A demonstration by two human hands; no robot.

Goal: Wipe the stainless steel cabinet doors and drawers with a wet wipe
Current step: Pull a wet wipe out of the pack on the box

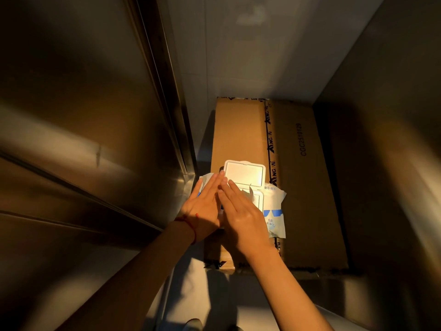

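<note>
A white and blue wet wipe pack [274, 211] lies on a cardboard box [305, 187], its white flip lid [245, 173] standing open. A bit of wipe [250, 193] pokes up from the opening. My left hand [205, 206], with a red string at the wrist, lies flat on the pack's left side, fingers straight. My right hand [241, 211] lies over the pack's middle with straight fingers reaching toward the opening. The stainless steel cabinet [83, 139] fills the left side, with drawer seams running across it.
The cardboard box sits on the floor in a narrow gap between the steel cabinet on the left and another steel surface [393, 139] on the right. A pale wall [250, 56] closes the far end. Strong light falls on the pack; the rest is dim.
</note>
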